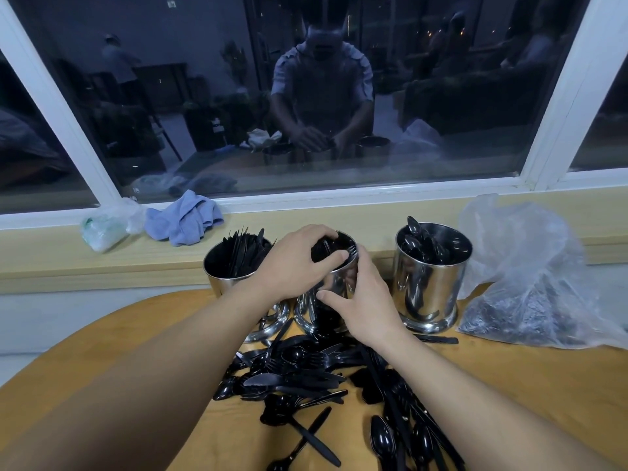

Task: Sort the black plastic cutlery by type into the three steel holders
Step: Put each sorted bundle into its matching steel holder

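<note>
With a bunch of forks gripped by the left hand over the middle holder, itself steadied by the curled fingers of the right hand, tines can be snagged on the rim and the holder tipped onto the unsorted pile on the surface.

3 holders in a row on table: knives holder left, forks holder mid, spoons holder right. Loose cutlery pile in front; bag far right.

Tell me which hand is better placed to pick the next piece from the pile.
Right, probably. The left hand grips a bundle of forks over the middle holder, while the right hand only steadies that holder's side, nearer the loose pile.
</note>
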Tool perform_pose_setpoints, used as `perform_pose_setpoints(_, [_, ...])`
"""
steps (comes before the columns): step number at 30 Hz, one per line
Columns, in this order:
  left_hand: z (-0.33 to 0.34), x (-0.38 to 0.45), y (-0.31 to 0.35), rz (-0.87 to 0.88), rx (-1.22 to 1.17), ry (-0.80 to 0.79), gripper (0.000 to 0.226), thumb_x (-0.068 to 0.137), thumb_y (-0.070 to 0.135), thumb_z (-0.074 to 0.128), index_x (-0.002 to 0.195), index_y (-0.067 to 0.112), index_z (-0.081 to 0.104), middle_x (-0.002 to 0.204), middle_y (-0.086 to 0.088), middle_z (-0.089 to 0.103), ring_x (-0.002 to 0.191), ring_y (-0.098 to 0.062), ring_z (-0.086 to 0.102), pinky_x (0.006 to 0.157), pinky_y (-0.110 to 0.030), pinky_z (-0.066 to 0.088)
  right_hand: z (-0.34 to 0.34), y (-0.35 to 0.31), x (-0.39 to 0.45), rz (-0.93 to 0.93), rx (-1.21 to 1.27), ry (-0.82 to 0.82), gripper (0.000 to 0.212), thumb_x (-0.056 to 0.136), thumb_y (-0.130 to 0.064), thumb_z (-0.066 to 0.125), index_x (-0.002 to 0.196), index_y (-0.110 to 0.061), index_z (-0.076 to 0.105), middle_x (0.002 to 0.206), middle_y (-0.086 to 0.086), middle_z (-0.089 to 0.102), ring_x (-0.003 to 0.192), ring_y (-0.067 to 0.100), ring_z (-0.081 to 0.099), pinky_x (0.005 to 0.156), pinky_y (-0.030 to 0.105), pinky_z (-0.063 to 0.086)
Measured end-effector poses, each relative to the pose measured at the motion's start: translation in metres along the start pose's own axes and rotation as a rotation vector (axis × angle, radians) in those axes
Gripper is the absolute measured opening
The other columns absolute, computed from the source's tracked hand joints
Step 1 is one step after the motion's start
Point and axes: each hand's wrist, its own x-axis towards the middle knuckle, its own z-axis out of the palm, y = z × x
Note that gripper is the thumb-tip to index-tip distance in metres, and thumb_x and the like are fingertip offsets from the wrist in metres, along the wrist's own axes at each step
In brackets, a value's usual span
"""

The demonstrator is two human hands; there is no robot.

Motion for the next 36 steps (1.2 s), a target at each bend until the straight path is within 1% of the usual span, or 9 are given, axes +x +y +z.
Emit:
perform_pose_setpoints(3, [-0.004,-0.004,0.004,0.047,-0.07,-0.014,0.055,0.102,0.058,0.067,0.152,0.036,0.058,0.151,0.017,0.058,0.138,-0.006,0.055,0.119,-0.039,0.046,-0.002,-0.003,-0.002,0.019,-0.01,-0.013,0.107,0.085,-0.041,0.092,0.164,-0.043,0.02,0.133,-0.015,0.055,0.12,0.001,0.057,0.105,0.028,0.051])
perform_pose_setpoints(7, [-0.014,-0.013,0.015,-0.005,-0.121,0.044,0.061,0.103,0.056,0.073,0.157,0.035,0.056,0.158,0.016,0.056,0.144,-0.002,0.05,0.12,-0.028,0.04,-0.012,-0.01,-0.012,0.038,-0.053,-0.039,0.115,0.087,-0.043,0.091,0.171,-0.028,0.014,0.166,-0.002,0.041,0.149,0.013,0.043,0.114,0.025,0.035])
perform_pose_setpoints(11, [-0.028,-0.043,0.033,-0.02,-0.123,0.169,0.049,0.109,0.047,0.068,0.154,0.031,0.059,0.154,0.016,0.058,0.144,-0.002,0.048,0.12,-0.027,0.037,-0.029,-0.019,-0.04,0.061,-0.081,-0.036,0.109,0.092,-0.052,0.083,0.172,-0.026,0.015,0.174,-0.004,0.032,0.156,0.015,0.038,0.128,0.038,0.034])
perform_pose_setpoints(13, [-0.032,-0.072,0.045,-0.015,-0.118,0.232,0.042,0.11,0.041,0.067,0.15,0.031,0.061,0.149,0.018,0.059,0.143,-0.003,0.048,0.12,-0.028,0.038,-0.039,-0.024,-0.063,0.048,-0.066,-0.014,0.089,0.093,-0.05,0.081,0.165,-0.029,0.034,0.161,-0.01,0.046,0.14,0.008,0.053,0.12,0.043,0.048])
perform_pose_setpoints(16, [-0.029,-0.13,0.066,-0.048,-0.164,0.289,0.037,0.109,0.035,0.068,0.146,0.033,0.064,0.14,0.021,0.061,0.139,-0.003,0.051,0.115,-0.024,0.04,-0.053,-0.024,-0.11,0.043,-0.095,0.013,0.062,0.094,-0.046,0.081,0.149,-0.032,0.055,0.135,-0.018,0.059,0.11,-0.002,0.063,0.099,0.033,0.059])
perform_pose_setpoints(21, [0.009,-0.244,0.097,-0.234,-0.478,0.278,0.026,0.106,0.021,0.074,0.129,0.035,0.074,0.114,0.015,0.073,0.106,-0.012,0.069,0.089,-0.025,0.055,-0.073,-0.002,-0.211,0.035,-0.105,0.019,0.025,0.093,-0.033,0.084,0.112,-0.039,0.07,0.101,-0.014,0.066,0.085,0.009,0.063,0.08,0.031,0.055])
perform_pose_setpoints(24, [0.047,-0.3,0.111,-0.342,-0.574,0.214,0.015,0.106,0.023,0.075,0.113,0.036,0.078,0.101,0.012,0.076,0.09,-0.011,0.068,0.079,-0.028,0.053,-0.08,0.016,-0.27,0.036,-0.22,0.042,0.015,0.092,-0.031,0.083,0.099,-0.036,0.07,0.088,-0.012,0.062,0.074,0.013,0.057,0.072,0.034,0.053])
perform_pose_setpoints(29, [0.094,-0.351,0.131,-0.441,-0.585,0.106,0.012,0.108,0.031,0.072,0.108,0.041,0.077,0.097,0.019,0.075,0.087,-0.004,0.07,0.077,-0.029,0.054,-0.077,0.031,-0.306,0.029,-0.472,0.116,0.025,0.094,-0.056,0.075,0.093,-0.033,0.066,0.076,-0.013,0.055,0.068,0.006,0.056,0.062,0.039,0.052])
perform_pose_setpoints(36, [0.097,-0.361,0.136,-0.454,-0.456,0.12,0.017,0.109,0.026,0.07,0.11,0.042,0.078,0.103,0.024,0.074,0.093,-0.002,0.07,0.078,-0.018,0.053,-0.057,0.0,-0.261,0.029,-0.749,0.094,0.053,0.098,-0.077,0.054,0.083,-0.026,0.058,0.066,-0.01,0.058,0.06,0.018,0.059,0.055,0.033,0.047])
